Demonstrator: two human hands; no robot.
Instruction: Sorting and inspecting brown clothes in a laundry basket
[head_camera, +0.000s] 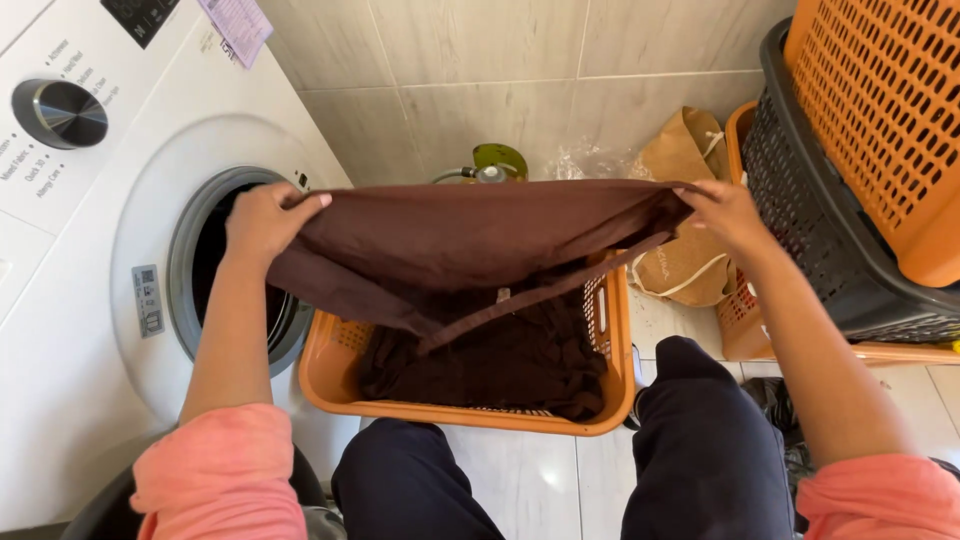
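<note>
A dark brown garment (470, 235) is stretched out between my hands above an orange laundry basket (618, 385). My left hand (262, 218) grips its left edge, right in front of the open drum of a white washing machine (70, 330). My right hand (722, 212) pinches its right corner. The garment's lower folds hang down into the basket, where more dark brown cloth (500, 365) lies. My knees in dark trousers sit just below the basket.
Stacked orange (885, 110) and black (810, 220) perforated baskets stand at the right. A brown paper bag (685, 150) and a green-topped object (498, 160) sit against the tiled wall behind. White floor tiles lie between my knees.
</note>
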